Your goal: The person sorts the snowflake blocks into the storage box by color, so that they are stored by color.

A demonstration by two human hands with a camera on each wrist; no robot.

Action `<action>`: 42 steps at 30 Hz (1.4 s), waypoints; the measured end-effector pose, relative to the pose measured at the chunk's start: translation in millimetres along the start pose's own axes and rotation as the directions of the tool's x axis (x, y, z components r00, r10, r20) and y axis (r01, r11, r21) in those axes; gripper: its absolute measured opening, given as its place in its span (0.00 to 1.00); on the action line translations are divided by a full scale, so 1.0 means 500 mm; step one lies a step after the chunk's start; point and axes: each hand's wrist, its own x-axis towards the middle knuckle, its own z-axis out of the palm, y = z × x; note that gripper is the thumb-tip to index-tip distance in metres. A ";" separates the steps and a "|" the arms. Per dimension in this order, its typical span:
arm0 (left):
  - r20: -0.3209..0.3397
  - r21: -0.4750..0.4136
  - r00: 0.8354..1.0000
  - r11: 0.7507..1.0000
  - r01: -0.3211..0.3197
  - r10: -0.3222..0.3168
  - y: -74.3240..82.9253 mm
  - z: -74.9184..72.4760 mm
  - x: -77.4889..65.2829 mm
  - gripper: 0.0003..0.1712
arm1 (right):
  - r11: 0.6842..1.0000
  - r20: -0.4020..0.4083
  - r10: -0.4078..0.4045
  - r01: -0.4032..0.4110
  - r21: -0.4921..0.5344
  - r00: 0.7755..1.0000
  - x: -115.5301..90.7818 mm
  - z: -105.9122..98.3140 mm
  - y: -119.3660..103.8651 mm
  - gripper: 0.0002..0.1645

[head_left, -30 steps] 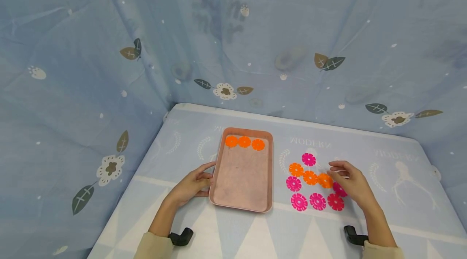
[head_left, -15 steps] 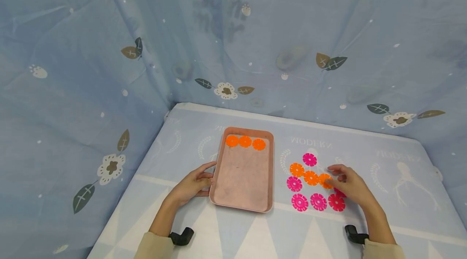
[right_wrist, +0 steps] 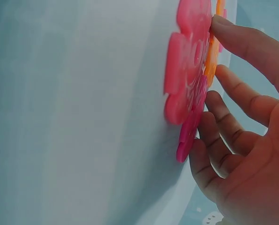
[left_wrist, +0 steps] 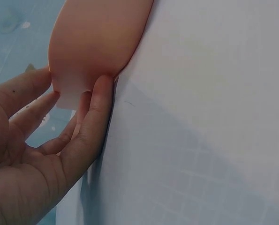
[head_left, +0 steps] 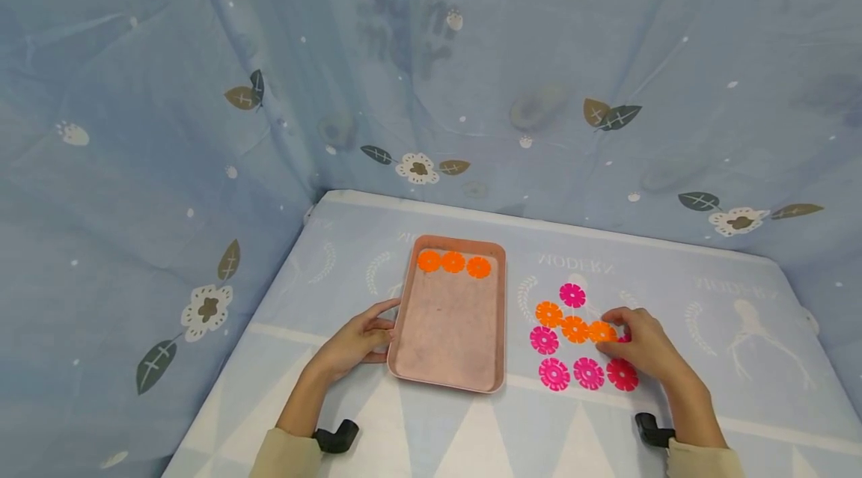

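Near the middle of the table lies a pink rectangular tray. My left hand rests its fingertips against the tray's left side; in the left wrist view its fingers lie loosely bent along the tray's wall. To the right is a group of notched, flower-shaped plastic interlocking discs. My right hand has thumb and index finger at opposite edges of an orange interlocking disc, which lies flat. A magenta disc is mostly hidden under that hand. In the right wrist view the fingertips meet the orange edge.
Three orange discs sit in a row at the tray's far end. Around my right hand lie two other orange discs and several pink ones, including a red-pink disc. Blue patterned cloth hangs behind the table and along its left side.
My right hand has moved slightly left and lower, its thumb and index finger coming to either edge of the orange disc. The left hand and tray have stayed put.
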 end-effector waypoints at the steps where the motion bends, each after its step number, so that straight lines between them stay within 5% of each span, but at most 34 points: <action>1: 0.000 0.000 1.000 1.000 -0.001 0.001 0.000 0.000 0.000 0.35 | 1.000 -0.001 0.005 -0.005 -0.006 1.000 0.000 0.001 -0.002 0.30; 22: -0.004 0.004 1.000 1.000 -0.002 0.002 0.002 0.002 -0.003 0.34 | 0.999 0.023 0.043 -0.043 -0.009 0.999 -0.001 -0.008 -0.013 0.31; 34: 0.009 0.000 1.000 1.000 -0.009 0.009 0.001 -0.001 0.001 0.35 | 0.991 0.033 0.114 -0.116 0.066 0.993 0.006 -0.023 -0.006 0.19; 42: 0.003 0.008 1.000 1.000 -0.005 0.005 -0.002 -0.002 0.001 0.35 | 0.989 0.009 0.095 -0.096 0.113 0.995 0.008 -0.028 0.003 0.14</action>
